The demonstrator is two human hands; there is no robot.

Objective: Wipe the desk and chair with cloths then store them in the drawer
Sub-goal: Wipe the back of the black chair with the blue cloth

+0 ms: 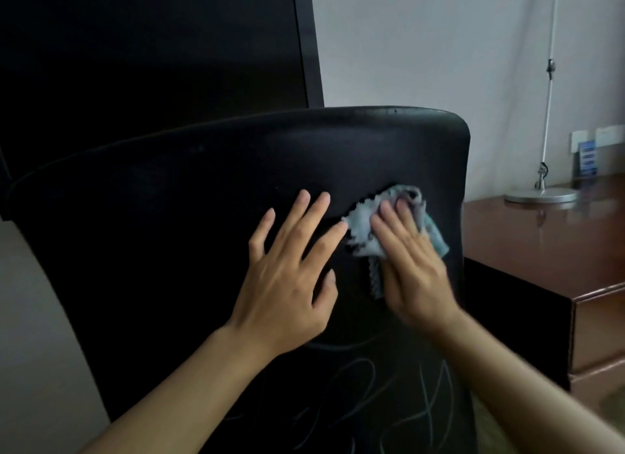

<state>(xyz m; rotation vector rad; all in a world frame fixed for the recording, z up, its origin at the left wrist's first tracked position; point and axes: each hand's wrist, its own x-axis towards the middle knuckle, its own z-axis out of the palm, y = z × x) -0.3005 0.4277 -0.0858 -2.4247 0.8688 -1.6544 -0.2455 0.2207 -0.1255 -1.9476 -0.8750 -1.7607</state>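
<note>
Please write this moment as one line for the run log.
step: wiping chair | right hand: presses cloth on chair back | left hand: flat on chair back, fingers spread | drawer: not in use

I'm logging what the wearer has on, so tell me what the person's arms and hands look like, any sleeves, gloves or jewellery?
Both are bare. The left hand and right hand wear no gloves, and no rings show on the visible fingers. No watch or band shows on either wrist. Both forearms are uncovered as far as the bottom of the picture, with no sleeve edge in view. The right hand is slightly blurred.
</note>
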